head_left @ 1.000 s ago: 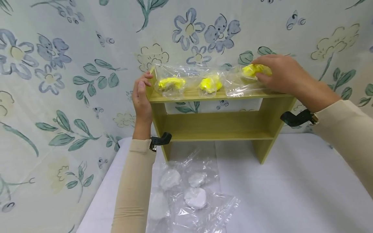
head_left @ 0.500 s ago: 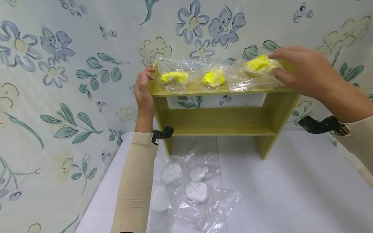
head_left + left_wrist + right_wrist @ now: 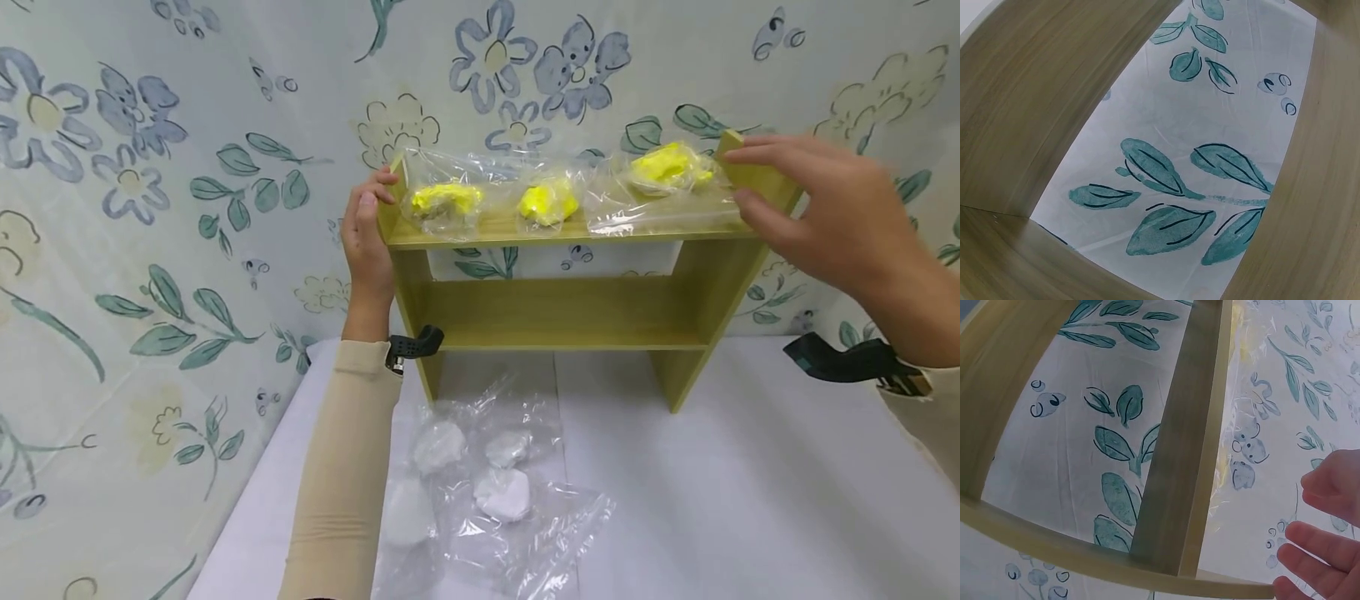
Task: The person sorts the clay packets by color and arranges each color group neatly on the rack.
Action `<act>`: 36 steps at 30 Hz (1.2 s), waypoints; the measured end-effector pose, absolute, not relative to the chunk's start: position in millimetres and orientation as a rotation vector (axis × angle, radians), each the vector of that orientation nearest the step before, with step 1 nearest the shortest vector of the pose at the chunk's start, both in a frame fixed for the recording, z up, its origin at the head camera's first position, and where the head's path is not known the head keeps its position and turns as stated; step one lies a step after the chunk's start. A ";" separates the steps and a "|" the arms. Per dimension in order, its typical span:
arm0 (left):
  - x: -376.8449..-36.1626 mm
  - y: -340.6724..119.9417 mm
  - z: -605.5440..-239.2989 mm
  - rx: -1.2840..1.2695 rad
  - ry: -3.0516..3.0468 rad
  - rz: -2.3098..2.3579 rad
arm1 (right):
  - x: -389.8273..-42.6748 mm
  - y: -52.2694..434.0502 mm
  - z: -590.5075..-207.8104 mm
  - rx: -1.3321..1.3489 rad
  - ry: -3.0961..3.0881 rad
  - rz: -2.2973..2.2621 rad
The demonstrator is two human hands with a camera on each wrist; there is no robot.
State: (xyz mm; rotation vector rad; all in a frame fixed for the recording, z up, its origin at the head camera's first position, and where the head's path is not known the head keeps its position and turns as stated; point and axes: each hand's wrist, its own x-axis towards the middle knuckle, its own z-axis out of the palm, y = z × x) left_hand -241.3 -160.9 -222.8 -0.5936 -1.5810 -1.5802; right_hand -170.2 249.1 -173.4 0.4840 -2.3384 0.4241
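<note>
Left hand (image 3: 367, 242) grips the shelf's (image 3: 570, 312) left end; right hand (image 3: 832, 212), fingers spread loose, holds nothing beside the yellow bags (image 3: 667, 171). No readable labels anywhere.

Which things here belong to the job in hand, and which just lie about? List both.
In hand: wooden shelf, left hand gripping its end, right hand open beside it, three yellow bagged lumps.
Lying about: white bagged lumps, white tabletop, floral backdrop.

no readable text, labels, brands or numbers anywhere
</note>
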 end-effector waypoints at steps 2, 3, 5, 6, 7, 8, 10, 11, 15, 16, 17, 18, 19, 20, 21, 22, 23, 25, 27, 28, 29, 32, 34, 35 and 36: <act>-243.5 -160.0 -223.1 -0.602 -1.571 -1.575 | -168.8 252.2 -174.6 0.465 -2.316 0.427; -244.4 -159.9 -223.4 -0.607 -1.564 -1.574 | -168.5 254.1 -175.2 0.450 -2.305 0.427; -245.2 -160.0 -223.5 -0.611 -1.559 -1.572 | -168.6 257.6 -177.3 0.417 -2.289 0.437; -245.2 -160.4 -223.1 -0.606 -1.562 -1.573 | -169.0 259.4 -178.5 0.406 -2.274 0.444; -244.5 -160.5 -222.1 -0.601 -1.565 -1.573 | -169.4 261.1 -178.7 0.388 -2.263 0.449; -243.9 -160.9 -220.7 -0.598 -1.567 -1.573 | -169.5 262.6 -179.5 0.364 -2.255 0.464; -242.6 -162.2 -217.4 -0.595 -1.572 -1.571 | -171.1 265.2 -182.3 0.314 -2.233 0.528; -242.1 -163.0 -215.9 -0.593 -1.574 -1.567 | -172.3 266.0 -184.9 0.283 -2.224 0.573; -239.5 -165.8 -214.8 -0.574 -1.600 -1.563 | -178.3 270.2 -200.7 0.191 -2.178 0.787; -238.8 -166.0 -215.9 -0.571 -1.605 -1.567 | -179.3 271.4 -205.0 0.179 -2.172 0.827; -238.3 -166.1 -217.3 -0.568 -1.611 -1.569 | -180.2 272.8 -208.9 0.174 -2.167 0.860; -237.9 -165.9 -218.9 -0.570 -1.615 -1.573 | -181.0 274.1 -212.6 0.170 -2.166 0.891; -237.7 -165.5 -220.6 -0.573 -1.616 -1.578 | -181.4 275.4 -215.8 0.165 -2.164 0.917; -237.6 -164.9 -222.3 -0.578 -1.617 -1.583 | -182.0 276.6 -218.9 0.163 -2.161 0.933; -237.7 -164.3 -224.0 -0.584 -1.617 -1.589 | -182.4 277.6 -221.7 0.158 -2.158 0.950; -236.7 -166.2 -225.4 -0.582 -1.624 -1.586 | -184.0 276.2 -226.0 0.160 -2.152 0.972; -235.8 -168.1 -226.8 -0.577 -1.633 -1.586 | -185.5 274.7 -230.3 0.163 -2.143 1.000; -234.0 -171.7 -229.2 -0.569 -1.648 -1.597 | -187.9 272.1 -238.4 0.167 -2.129 1.036; -232.6 -174.3 -230.3 -0.564 -1.668 -1.617 | -189.9 270.3 -245.5 0.176 -2.117 1.075; -231.9 -175.1 -230.4 -0.564 -1.676 -1.631 | -190.4 270.0 -248.8 0.182 -2.111 1.087; -231.5 -175.6 -230.1 -0.567 -1.685 -1.643 | -190.9 269.6 -251.6 0.185 -2.104 1.099; -230.9 -175.1 -228.2 -0.580 -1.707 -1.666 | -190.3 269.7 -257.6 0.172 -2.080 1.125; -231.2 -173.9 -225.6 -0.592 -1.716 -1.655 | -188.6 269.0 -260.2 0.141 -2.057 1.125; -231.6 -173.5 -224.1 -0.598 -1.718 -1.642 | -187.3 268.3 -261.2 0.117 -2.046 1.130; -232.0 -173.2 -222.3 -0.607 -1.715 -1.627 | -185.7 267.5 -262.4 0.100 -2.034 1.132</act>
